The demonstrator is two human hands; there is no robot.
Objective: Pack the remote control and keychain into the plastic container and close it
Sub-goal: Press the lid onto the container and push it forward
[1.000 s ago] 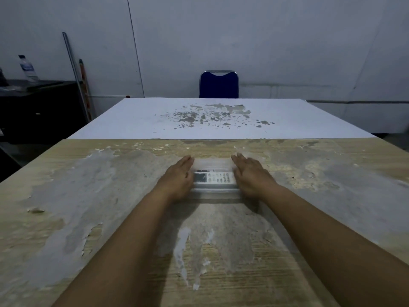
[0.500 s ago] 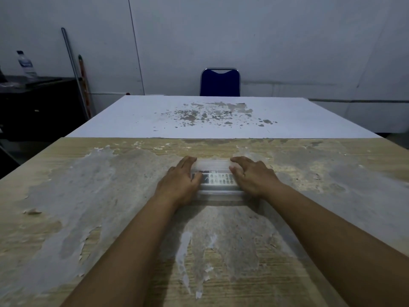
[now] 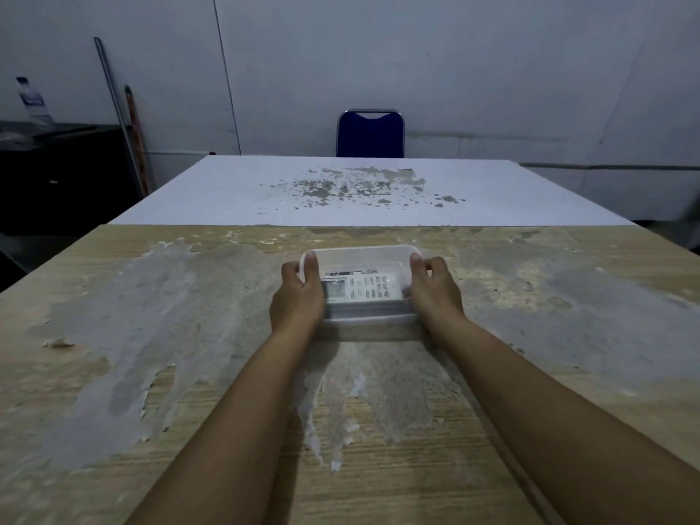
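A clear plastic container [image 3: 360,248] sits on the worn wooden table [image 3: 151,335] straight ahead of me. Inside lies a white remote control [image 3: 369,289], screen to the left, buttons to the right. Behind the remote shows a small dark shape [image 3: 354,269], maybe the keychain. My left hand [image 3: 297,301] grips the container's left end with the thumb up on the rim. At the right end my right hand [image 3: 435,289] holds on the same way. A translucent lid seems to lie on top; I cannot tell whether it is seated.
Beyond the wooden table stands a white table [image 3: 530,198] with a blue chair [image 3: 370,134] behind it. At the left are a dark cabinet [image 3: 57,172] with a bottle [image 3: 32,100] on it and poles [image 3: 121,119] leaning on the wall.
My hands went from lying flat over the container's ends to curling around them, thumbs on the rim. The container sits in about the same spot.
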